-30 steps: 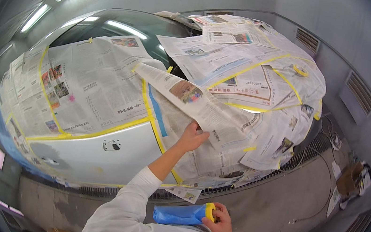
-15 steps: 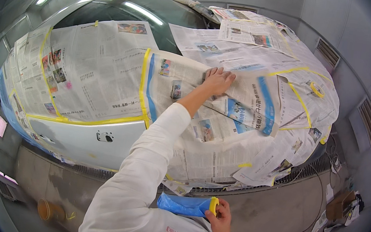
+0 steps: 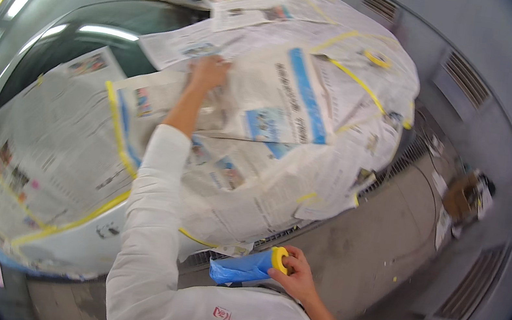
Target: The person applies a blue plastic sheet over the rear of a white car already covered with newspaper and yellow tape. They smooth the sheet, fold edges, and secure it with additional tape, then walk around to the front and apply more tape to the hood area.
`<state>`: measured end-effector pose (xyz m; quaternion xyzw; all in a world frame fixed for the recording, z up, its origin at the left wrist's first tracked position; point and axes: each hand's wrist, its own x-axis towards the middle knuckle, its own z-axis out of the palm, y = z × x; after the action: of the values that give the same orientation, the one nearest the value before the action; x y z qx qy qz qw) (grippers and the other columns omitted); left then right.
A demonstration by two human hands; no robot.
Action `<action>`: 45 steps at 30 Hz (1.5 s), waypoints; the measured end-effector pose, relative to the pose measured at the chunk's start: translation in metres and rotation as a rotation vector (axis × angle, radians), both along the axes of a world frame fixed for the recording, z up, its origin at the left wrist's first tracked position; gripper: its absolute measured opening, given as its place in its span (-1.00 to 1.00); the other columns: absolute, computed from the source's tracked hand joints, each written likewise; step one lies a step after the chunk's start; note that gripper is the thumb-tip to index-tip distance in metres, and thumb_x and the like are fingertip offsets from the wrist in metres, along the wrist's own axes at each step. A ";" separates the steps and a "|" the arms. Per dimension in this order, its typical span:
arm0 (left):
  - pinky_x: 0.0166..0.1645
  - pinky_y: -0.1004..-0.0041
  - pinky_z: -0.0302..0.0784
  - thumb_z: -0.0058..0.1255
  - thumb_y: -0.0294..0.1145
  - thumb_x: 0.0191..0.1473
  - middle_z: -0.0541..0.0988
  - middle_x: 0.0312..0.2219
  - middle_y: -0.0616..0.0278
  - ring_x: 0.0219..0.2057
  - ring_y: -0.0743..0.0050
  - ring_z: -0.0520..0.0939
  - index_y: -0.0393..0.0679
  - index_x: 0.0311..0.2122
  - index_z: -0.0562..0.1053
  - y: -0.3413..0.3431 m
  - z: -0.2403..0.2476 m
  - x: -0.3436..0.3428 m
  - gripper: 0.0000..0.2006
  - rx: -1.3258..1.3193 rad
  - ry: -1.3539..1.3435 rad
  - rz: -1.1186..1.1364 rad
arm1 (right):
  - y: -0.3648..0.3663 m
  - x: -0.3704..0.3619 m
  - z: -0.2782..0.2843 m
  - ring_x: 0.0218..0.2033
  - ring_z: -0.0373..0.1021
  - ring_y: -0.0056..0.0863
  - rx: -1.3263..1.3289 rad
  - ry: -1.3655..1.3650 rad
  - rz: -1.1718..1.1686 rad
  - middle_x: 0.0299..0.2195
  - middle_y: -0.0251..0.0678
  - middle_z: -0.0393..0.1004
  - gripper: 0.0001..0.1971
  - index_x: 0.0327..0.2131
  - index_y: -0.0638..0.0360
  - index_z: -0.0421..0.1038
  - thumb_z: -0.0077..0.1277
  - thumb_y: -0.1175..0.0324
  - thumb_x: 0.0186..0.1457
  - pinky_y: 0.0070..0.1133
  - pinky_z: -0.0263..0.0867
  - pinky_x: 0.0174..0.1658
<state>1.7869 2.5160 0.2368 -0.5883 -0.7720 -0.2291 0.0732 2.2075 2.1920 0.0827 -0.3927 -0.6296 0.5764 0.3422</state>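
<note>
My left hand [image 3: 210,73] rests on a loose newspaper sheet [image 3: 259,88] with a blue stripe, spread over the covered front of a car. Motion smears its fingers, so whether they pinch the paper or lie on it is unclear. Close to my body, my right hand [image 3: 294,275] grips a roll of blue masking film [image 3: 242,269] by its yellow tape end [image 3: 279,260]. Other newspaper [image 3: 62,139] covers the car's side, edged with yellow masking tape [image 3: 118,124]. Part of a silver door [image 3: 77,245] shows below the paper.
A yellow tape roll [image 3: 377,59] lies on the papered car at the far right. On the floor stands a cardboard box [image 3: 460,196] with scraps around it, and a cable [image 3: 431,178] trails nearby. A floor grating [image 3: 410,157] runs beside the car. Vents [image 3: 467,78] line the wall.
The view has turned, so the car appears tilted and shifted left. My left hand stays on the newspaper, which looks flatter toward its striped edge. My right hand keeps holding the film roll.
</note>
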 end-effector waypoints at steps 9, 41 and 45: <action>0.28 -0.20 -0.14 -0.02 0.00 0.07 0.51 0.00 0.14 0.13 0.06 0.37 -0.07 -0.08 0.52 0.026 -0.015 0.018 -0.58 -0.320 0.220 0.128 | -0.016 0.008 0.005 -0.02 0.27 -0.34 -0.008 0.018 -0.090 0.00 -0.15 0.24 -0.69 -0.39 0.28 0.41 0.32 0.30 -0.10 -0.50 0.22 0.03; 0.15 0.33 0.29 0.12 0.19 -0.05 0.40 0.05 -0.04 0.05 0.20 0.44 -0.28 0.23 0.13 -0.291 -0.131 0.250 -0.10 -1.188 -0.784 -0.874 | 0.009 0.059 -0.024 -0.01 0.33 -0.44 -0.205 0.368 -0.282 0.01 -0.14 0.37 -0.86 -0.40 0.30 0.49 0.20 0.46 -0.05 -0.53 0.22 0.03; 0.11 0.32 0.32 0.15 0.18 -0.10 0.41 0.04 -0.05 0.03 0.18 0.45 -0.24 0.23 0.14 -0.294 -0.128 0.247 -0.08 -1.170 -0.791 -0.857 | 0.015 0.061 -0.018 -0.01 0.33 -0.42 -0.263 0.442 -0.291 0.03 -0.14 0.37 -0.93 -0.45 0.29 0.47 0.15 0.52 -0.05 -0.51 0.22 0.05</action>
<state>2.0335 2.2216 0.1091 -0.6508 -0.4440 0.0119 -0.6158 2.2684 2.2073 0.0650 -0.3849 -0.3967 0.6695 0.4962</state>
